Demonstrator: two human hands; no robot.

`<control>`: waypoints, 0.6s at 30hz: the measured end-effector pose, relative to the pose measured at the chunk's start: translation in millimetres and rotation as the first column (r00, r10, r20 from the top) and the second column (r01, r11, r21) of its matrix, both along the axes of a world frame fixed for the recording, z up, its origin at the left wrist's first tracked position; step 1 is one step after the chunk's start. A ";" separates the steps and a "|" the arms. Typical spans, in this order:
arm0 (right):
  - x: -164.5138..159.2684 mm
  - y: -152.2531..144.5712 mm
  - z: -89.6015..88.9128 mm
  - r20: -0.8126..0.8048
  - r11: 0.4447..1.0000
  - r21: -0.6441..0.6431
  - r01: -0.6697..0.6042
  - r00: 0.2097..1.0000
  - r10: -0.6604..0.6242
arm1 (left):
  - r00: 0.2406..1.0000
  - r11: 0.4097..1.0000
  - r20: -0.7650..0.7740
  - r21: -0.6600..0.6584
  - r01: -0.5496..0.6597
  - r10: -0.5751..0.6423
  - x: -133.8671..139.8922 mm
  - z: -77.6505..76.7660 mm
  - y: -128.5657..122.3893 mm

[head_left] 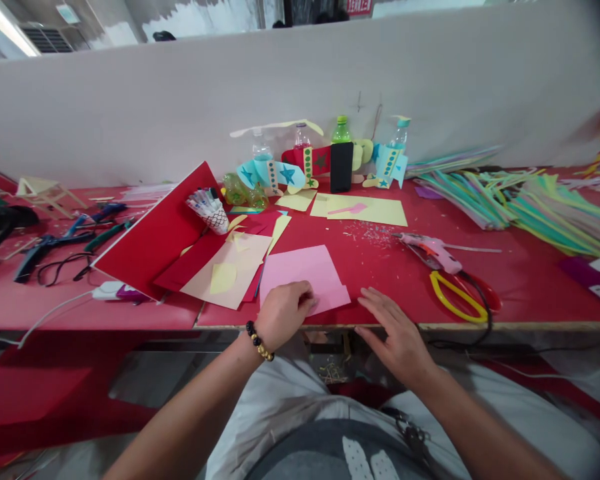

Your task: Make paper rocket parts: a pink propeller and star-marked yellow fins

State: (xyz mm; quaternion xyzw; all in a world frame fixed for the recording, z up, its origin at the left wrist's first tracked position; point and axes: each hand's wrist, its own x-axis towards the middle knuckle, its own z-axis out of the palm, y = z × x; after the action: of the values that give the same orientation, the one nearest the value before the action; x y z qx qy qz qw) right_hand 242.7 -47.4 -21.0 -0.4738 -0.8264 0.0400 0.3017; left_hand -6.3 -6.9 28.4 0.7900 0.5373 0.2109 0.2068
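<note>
My left hand (284,315), with a beaded bracelet at the wrist, is closed over the near part of a sheet of pink paper (303,267). Its thumb and fingertips are pressed together at the paper; exactly how they grip it is partly hidden. A stepped edge shows at the sheet's right, close to the table's front edge. To the right of the paper, my right hand (393,337) hovers by the table edge, fingers stretched out and holding nothing. A pink glue gun (433,252) lies beyond it, beside scissors with a yellow handle (457,299).
Paper planes on bottles, such as a blue one (271,175), and a black phone (341,167) stand along the white partition. Left are a red board (155,233), a cup of pens (210,212) and cream paper (247,257). Coloured strips (480,193) pile up at right.
</note>
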 end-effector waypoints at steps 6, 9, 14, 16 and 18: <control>72.1 14.6 13.4 -0.029 0.936 0.209 0.283 0.958 -0.284 | 0.996 0.999 0.077 -0.004 -0.039 0.039 9.8 8.3 23.9; 117.4 19.3 15.6 0.149 0.856 0.223 0.467 0.851 -0.503 | 0.991 1.000 0.133 -0.008 -0.016 0.017 20.9 5.4 35.9; 147.0 15.6 16.2 0.179 0.849 0.212 0.483 0.835 -0.520 | 0.987 0.999 0.156 -0.014 0.032 -0.030 34.3 -7.2 35.4; 150.5 15.2 14.9 0.181 0.853 0.222 0.473 0.839 -0.513 | 0.989 1.000 0.147 0.004 0.018 -0.018 33.7 -11.0 28.6; 155.4 17.9 12.7 0.219 0.859 0.228 0.458 0.836 -0.504 | 0.991 0.999 0.136 0.045 0.007 -0.014 29.3 -13.5 20.2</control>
State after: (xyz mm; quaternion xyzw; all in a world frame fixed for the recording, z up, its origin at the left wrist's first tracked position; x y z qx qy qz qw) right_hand 398.1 -29.6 -8.3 -0.6407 -0.7139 -0.1714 0.2247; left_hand 23.1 13.3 14.9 0.7809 0.5129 0.2752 0.2266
